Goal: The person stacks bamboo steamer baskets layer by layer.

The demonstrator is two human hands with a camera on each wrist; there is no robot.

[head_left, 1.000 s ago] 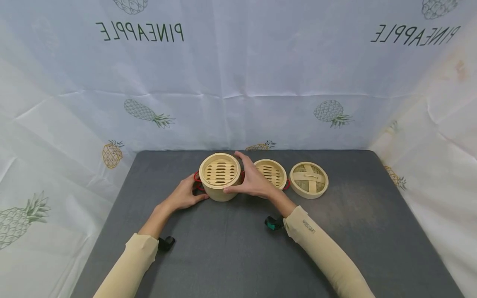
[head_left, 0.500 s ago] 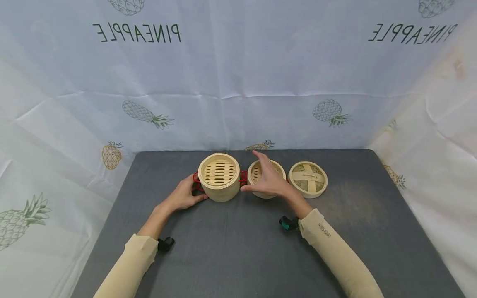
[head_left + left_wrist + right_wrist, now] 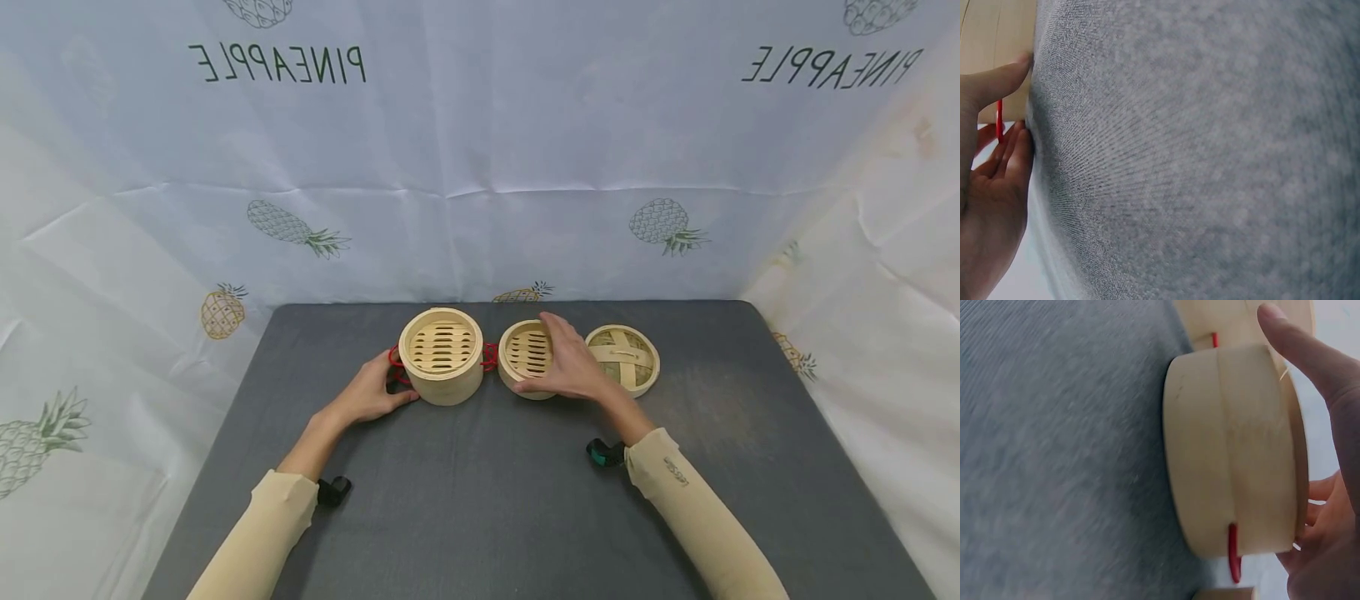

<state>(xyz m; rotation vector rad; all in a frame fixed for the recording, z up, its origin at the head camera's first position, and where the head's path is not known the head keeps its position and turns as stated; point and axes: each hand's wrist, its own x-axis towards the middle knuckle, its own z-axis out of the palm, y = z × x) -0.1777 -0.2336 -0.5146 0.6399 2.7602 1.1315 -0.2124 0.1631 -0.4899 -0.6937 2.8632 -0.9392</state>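
In the head view, a tall round bamboo steamer (image 3: 442,350) with a slatted top and red side loops stands left of the table's middle. My left hand (image 3: 367,392) holds its left side, thumb at the front; in the left wrist view the thumb (image 3: 999,84) touches the bamboo wall. A lower bamboo steamer basket (image 3: 524,354) stands just right of it. Over that basket's right side is my right hand (image 3: 573,367), thumb and fingers spread apart. From the right wrist, the thumb (image 3: 1304,347) hovers by the basket's rim, fingers partly hidden behind it.
A round bamboo lid (image 3: 624,354) with a crossed band lies right of the lower basket, partly behind my right hand. All stand near the back edge of the dark grey table (image 3: 465,500). A pineapple-print curtain (image 3: 480,150) hangs behind.
My right hand has let go of the tall steamer and moved right, across to the lower basket's right side. The left hand has stayed at the tall steamer.
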